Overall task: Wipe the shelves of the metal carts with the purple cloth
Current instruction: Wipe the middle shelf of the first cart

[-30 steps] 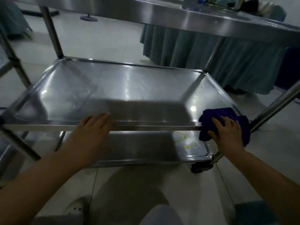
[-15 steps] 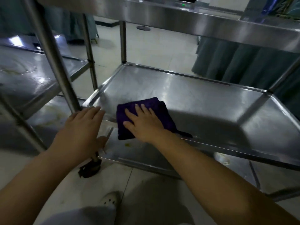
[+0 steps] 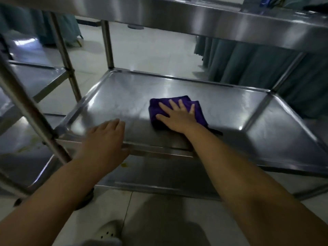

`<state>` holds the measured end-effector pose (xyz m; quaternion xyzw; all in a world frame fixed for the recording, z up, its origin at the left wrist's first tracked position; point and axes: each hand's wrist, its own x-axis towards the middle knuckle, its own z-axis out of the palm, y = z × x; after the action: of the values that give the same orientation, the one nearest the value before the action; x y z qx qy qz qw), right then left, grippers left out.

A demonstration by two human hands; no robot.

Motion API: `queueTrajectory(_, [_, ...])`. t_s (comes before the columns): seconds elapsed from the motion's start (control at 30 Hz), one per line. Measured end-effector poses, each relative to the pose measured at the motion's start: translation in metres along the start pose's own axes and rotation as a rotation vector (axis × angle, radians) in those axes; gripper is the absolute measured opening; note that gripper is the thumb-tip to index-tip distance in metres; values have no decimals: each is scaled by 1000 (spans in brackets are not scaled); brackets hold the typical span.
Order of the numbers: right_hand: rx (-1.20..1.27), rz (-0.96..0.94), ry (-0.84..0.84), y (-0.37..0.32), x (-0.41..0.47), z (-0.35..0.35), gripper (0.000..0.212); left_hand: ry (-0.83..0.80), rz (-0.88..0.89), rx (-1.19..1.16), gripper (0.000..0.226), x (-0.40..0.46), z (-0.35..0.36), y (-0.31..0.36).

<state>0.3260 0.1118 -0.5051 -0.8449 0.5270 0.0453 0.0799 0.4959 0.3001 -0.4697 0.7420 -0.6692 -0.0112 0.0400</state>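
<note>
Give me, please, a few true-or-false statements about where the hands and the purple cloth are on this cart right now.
1. The right hand presses flat on the purple cloth. True.
2. The purple cloth lies on the cart's bottom shelf. False: it lies on the middle shelf.
3. The left hand rests on the middle shelf's front edge. True.
4. The left hand also holds a cloth. False: it holds nothing.
5. Yellowish stains show on the bottom shelf. True.

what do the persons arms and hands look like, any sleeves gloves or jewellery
Both forearms are bare as far as the frame shows, with no sleeve in view. The left hand and right hand wear no gloves, and no ring, watch or bracelet is visible.
</note>
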Motion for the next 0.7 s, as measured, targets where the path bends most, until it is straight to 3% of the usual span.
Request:
queueTrajectory(0.27, [115, 595, 79, 217, -59, -14, 64, 52, 473, -10, 66, 83, 16, 132])
queueTrajectory(0.43, [11, 887, 224, 273, -112, -21, 42, -10, 696, -87, 51, 102, 8, 215])
queueTrajectory(0.6, [-162, 908, 82, 260, -171, -29, 38, -120, 820, -100, 41, 80, -24, 265])
queueTrajectory(0.7, [-70, 792, 52, 245, -209, -37, 44, -221, 837, -28, 42, 59, -50, 283])
